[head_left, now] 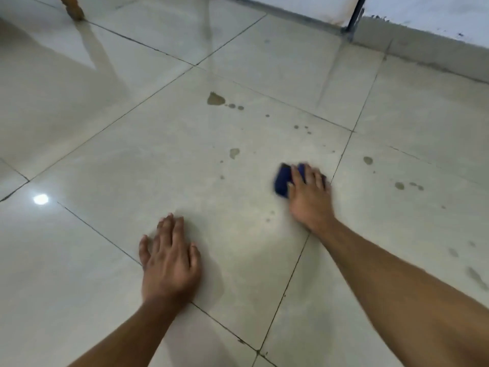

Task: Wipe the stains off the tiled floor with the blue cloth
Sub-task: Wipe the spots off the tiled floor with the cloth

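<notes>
A folded blue cloth (282,180) lies pressed on the pale tiled floor (137,165), mostly under my right hand (308,193), whose fingers grip it near a grout line. My left hand (169,256) rests flat on the tile with fingers apart, holding nothing. Brownish stains dot the floor: a large one (215,99) far ahead, a smaller blotch (234,152) left of the cloth, and several spots (399,185) to the right. Both hands look slightly blurred.
A wooden furniture leg (72,7) stands at the top left. A dark metal post (354,18) meets the grey skirting (423,49) along the wall at the top right. A bright light reflection (41,199) shines on the left tile.
</notes>
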